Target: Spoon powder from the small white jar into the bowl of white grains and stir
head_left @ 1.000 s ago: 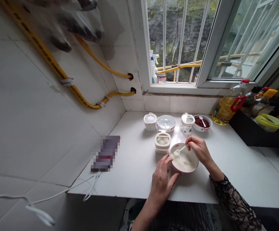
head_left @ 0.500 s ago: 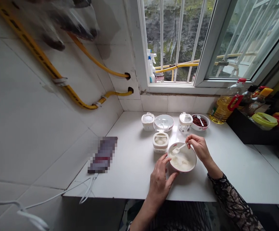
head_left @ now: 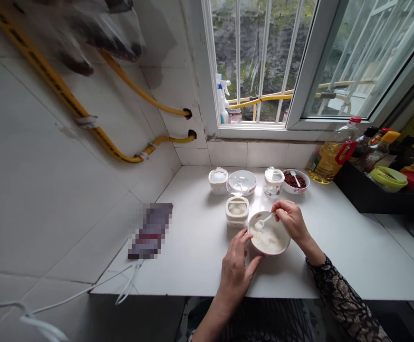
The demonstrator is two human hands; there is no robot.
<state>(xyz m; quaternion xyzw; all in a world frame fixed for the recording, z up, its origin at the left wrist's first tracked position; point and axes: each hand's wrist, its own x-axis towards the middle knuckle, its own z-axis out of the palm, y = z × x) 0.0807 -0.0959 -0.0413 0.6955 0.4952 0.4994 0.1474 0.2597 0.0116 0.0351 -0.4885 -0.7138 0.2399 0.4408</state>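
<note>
A white ceramic bowl (head_left: 269, 240) with a pink rim sits on the table (head_left: 192, 256) between the hands, holding a soft white mass. The right hand (head_left: 290, 223) pinches a small white plastic spoon (head_left: 265, 220), its tip down in that mass, while the left hand (head_left: 235, 273) cups the bowl's near side. Just ahead of the left hand stands a square plastic container (head_left: 237, 211) of something white. Well beyond the right hand, a dish of red beans (head_left: 294, 181) holds another spoon.
</note>
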